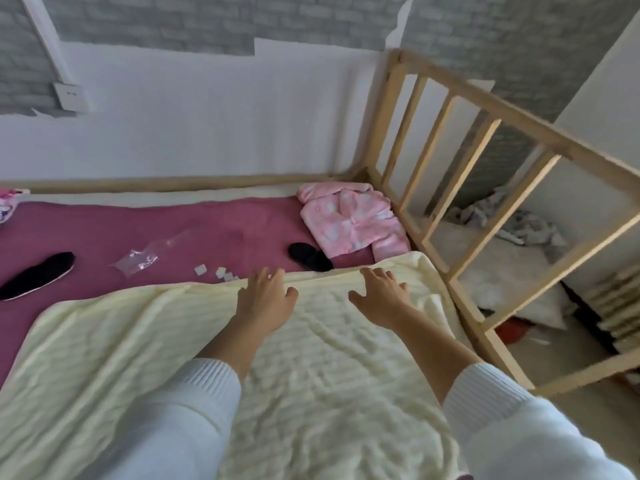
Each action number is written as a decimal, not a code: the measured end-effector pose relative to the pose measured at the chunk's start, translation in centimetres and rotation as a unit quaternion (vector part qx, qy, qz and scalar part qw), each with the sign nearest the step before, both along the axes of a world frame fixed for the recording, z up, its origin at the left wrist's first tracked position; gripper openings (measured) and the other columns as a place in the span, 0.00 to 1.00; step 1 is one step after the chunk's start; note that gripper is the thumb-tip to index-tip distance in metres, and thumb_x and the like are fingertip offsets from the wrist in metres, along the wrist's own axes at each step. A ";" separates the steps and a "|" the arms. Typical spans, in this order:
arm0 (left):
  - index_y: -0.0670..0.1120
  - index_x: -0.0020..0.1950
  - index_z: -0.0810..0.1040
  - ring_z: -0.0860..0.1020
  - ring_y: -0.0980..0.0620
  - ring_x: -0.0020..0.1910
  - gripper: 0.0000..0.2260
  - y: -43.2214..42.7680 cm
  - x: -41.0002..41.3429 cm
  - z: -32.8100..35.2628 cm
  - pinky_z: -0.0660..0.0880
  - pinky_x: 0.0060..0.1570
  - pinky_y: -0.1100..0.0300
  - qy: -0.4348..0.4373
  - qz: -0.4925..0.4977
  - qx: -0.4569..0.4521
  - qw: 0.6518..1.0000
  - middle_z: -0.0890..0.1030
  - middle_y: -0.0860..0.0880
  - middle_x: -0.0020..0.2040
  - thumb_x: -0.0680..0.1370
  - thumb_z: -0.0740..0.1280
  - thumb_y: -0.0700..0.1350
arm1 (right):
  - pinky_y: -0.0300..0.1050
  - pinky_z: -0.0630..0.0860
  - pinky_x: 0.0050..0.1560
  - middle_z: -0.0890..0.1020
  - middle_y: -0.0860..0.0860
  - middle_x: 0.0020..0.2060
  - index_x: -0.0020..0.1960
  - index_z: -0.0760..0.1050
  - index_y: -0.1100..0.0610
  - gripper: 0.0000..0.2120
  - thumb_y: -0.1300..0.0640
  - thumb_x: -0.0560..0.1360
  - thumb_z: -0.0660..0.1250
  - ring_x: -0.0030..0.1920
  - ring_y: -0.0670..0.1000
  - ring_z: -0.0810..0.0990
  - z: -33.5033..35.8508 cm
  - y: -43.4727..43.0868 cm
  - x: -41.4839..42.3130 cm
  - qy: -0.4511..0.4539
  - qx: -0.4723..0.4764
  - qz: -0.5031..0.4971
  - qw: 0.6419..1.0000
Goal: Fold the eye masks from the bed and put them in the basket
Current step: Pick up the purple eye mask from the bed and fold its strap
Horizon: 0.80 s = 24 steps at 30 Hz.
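Cream quilted cloth blanket [329, 358], soft and matt, ribbed with stitched ridges. Magenta cloth bed sheet [104, 230], matt and smooth. Pale unpainted wooden bed frame [485, 133], satin and smooth, at 2 o'clock. Pink fleecy cloth garment [353, 220], fuzzy. Two black matt fabric eye masks [38, 275] [310, 257]. Clear glossy crinkled plastic wrapper [138, 261]. White ribbed knit sleeves [207, 382], matt. Grey brick-pattern wall covering [156, 22], torn.

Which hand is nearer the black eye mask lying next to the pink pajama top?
Left. The left hand is spread on the cream blanket edge just below-left of that eye mask. The right hand rests further right, below the pink pajama top.
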<state>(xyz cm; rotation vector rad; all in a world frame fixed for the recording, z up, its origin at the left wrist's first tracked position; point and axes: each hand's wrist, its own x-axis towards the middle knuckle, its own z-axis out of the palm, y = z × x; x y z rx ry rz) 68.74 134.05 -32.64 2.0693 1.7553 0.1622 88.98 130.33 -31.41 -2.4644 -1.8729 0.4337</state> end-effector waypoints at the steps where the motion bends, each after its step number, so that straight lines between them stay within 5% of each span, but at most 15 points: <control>1: 0.44 0.69 0.69 0.67 0.42 0.68 0.21 1.5 0.8 -1.3 0.71 0.61 0.43 -0.002 0.003 -0.001 1.000 0.71 0.43 0.68 0.79 0.57 0.51 | 0.59 0.63 0.65 0.71 0.55 0.69 0.71 0.64 0.55 0.28 0.44 0.75 0.60 0.69 0.57 0.66 -1.1 2.1 0.9 0.003 -0.010 0.000 1.000; 11: 0.45 0.74 0.64 0.64 0.45 0.73 0.24 15.0 6.0 -14.5 0.69 0.67 0.46 0.001 0.018 -0.073 0.997 0.66 0.44 0.74 0.79 0.57 0.50 | 0.57 0.64 0.64 0.72 0.53 0.68 0.71 0.64 0.54 0.26 0.44 0.76 0.59 0.68 0.56 0.68 -13.3 17.0 5.0 0.050 -0.090 0.010 0.995; 19: 0.46 0.78 0.56 0.53 0.46 0.80 0.26 24.0 9.7 -28.8 0.56 0.77 0.49 0.017 -0.013 -0.091 0.996 0.56 0.44 0.80 0.80 0.55 0.49 | 0.55 0.64 0.66 0.71 0.52 0.70 0.72 0.63 0.54 0.23 0.49 0.79 0.56 0.70 0.54 0.67 -26.6 25.8 7.7 0.060 -0.089 0.017 0.994; 24: 0.48 0.80 0.51 0.58 0.46 0.78 0.27 27.5 10.7 -35.0 0.56 0.77 0.46 0.006 -0.027 -0.051 0.998 0.62 0.46 0.78 0.81 0.53 0.48 | 0.54 0.59 0.73 0.59 0.53 0.78 0.77 0.55 0.52 0.29 0.55 0.78 0.58 0.78 0.53 0.56 -33.1 29.4 8.8 0.056 -0.050 0.045 0.996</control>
